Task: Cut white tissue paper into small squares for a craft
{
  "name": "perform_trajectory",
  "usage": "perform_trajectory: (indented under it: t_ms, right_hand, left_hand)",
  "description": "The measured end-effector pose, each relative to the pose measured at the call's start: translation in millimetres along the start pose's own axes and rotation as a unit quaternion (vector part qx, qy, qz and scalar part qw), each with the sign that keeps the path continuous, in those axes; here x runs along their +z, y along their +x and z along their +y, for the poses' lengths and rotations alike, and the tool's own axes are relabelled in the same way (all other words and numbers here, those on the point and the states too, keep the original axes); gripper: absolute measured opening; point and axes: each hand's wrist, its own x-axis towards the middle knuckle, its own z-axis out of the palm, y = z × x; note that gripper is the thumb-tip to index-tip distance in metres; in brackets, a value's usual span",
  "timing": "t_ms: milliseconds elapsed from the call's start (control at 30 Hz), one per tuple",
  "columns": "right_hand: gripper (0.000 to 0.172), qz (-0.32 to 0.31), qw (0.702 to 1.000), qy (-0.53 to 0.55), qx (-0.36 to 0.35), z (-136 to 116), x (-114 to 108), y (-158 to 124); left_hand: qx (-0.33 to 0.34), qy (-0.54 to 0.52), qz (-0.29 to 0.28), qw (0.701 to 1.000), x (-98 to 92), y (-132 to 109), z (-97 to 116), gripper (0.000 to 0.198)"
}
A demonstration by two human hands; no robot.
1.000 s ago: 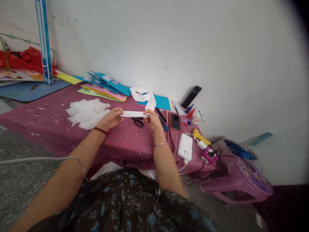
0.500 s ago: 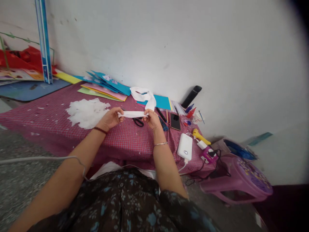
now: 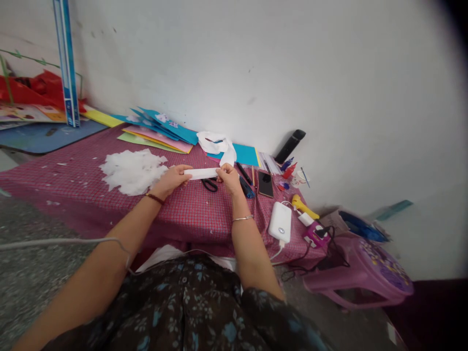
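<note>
A narrow white paper strip [image 3: 202,172] is held level above the red checked tablecloth [image 3: 190,209]. My left hand [image 3: 172,178] pinches its left end, with a dark red band on that wrist. My right hand [image 3: 228,177] pinches the right end and wears a thin silver bangle. Black scissors [image 3: 209,184] lie on the cloth just behind and under the strip. A heap of white torn paper [image 3: 132,170] lies to the left of my left hand.
Coloured paper sheets [image 3: 161,132] and a white cloth [image 3: 216,143] lie at the back by the wall. To the right lie pens, a phone [image 3: 265,184], a white power bank [image 3: 280,221] with cables, a yellow tool [image 3: 304,207] and a purple plastic stool [image 3: 361,270].
Both hands have moved a little forward and lower toward the table, and the left hand's grip has slid along the strip, which now looks shorter between the hands.
</note>
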Motion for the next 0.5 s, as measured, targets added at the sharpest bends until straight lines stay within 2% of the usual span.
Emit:
perform_trajectory:
  t_ms: [133, 267, 333, 500]
  right_hand:
    - [0.015, 0.022, 0.996, -0.086, -0.03, 4.8, -1.0, 3.3]
    - [0.034, 0.03, 0.994, -0.099, -0.044, 7.3, -3.1, 6.6]
    - [0.035, 0.013, 0.994, -0.109, -0.019, 7.7, -2.9, 6.4]
    - [0.009, -0.05, 0.99, -0.129, 0.027, 7.2, 2.0, 1.4]
  left_hand:
    - [-0.016, -0.048, 0.033, 0.998, -3.2, 3.5, -3.0, 0.018]
    - [-0.019, -0.108, 0.053, 0.993, -6.9, 4.7, 1.7, 0.022]
    - [-0.015, -0.143, 0.056, 0.988, -8.0, 4.2, 4.9, 0.021]
    - [-0.003, -0.201, 0.021, 0.979, -8.8, 0.5, 9.4, 0.02]
